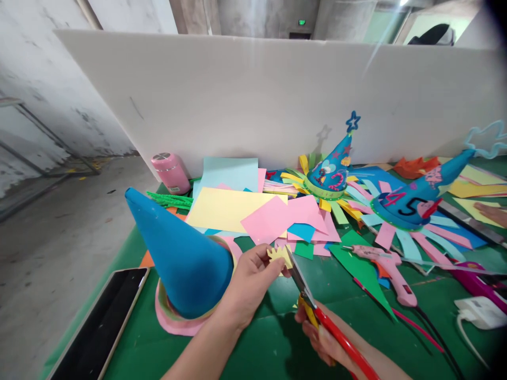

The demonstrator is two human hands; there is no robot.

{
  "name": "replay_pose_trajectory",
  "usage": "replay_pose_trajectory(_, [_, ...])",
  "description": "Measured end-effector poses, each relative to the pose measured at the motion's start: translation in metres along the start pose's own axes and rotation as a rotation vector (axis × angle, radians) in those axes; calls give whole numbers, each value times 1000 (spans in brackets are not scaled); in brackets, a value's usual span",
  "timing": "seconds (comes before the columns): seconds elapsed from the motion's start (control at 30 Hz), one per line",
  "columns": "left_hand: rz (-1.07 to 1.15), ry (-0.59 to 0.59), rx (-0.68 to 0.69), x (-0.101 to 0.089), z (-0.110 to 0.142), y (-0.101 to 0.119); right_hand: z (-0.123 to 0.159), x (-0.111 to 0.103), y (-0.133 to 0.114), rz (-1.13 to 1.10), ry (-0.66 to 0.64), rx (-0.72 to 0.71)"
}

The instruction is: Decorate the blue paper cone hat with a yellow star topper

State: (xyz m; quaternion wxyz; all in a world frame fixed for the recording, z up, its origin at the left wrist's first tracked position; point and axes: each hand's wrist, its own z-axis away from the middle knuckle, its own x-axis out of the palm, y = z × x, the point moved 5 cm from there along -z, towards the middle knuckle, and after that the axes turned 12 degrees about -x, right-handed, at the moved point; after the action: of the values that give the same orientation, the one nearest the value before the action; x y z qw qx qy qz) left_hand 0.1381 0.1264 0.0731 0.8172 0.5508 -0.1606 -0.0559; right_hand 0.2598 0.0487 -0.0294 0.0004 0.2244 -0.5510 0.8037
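Note:
Between the thumb and fingers of my left hand (253, 279) is a small piece of pale yellow paper (280, 256) with a notched edge. My right hand (322, 335) grips a pair of scissors (301, 282) with red and yellow handles. Their blades reach up to the right side of the paper piece. Left of my left hand, a plain blue cone hat (182, 264) leans on a pink paper brim (164, 314). Beyond my hands lie a yellow sheet (222, 208) and loose pink paper (267, 219).
A phone (106, 322) lies at the left table edge. A pink glue gun (390, 269) with a cord rests at right, near a white charger (479, 311). Decorated cone hats (330, 169) stand behind. A pink canister (171, 173) is by the white board (237, 105). Another person's hand (493, 212) shows far right.

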Motion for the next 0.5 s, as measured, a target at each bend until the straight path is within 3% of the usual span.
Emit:
replay_pose_trajectory(0.27, [-26, 2, -10, -7, 1, -2, -3, 1, 10, -201, 25, 152])
replay_pose_trajectory(0.5, [-45, 10, -17, -7, 2, -1, -1, 3, 5, -12, 10, 85])
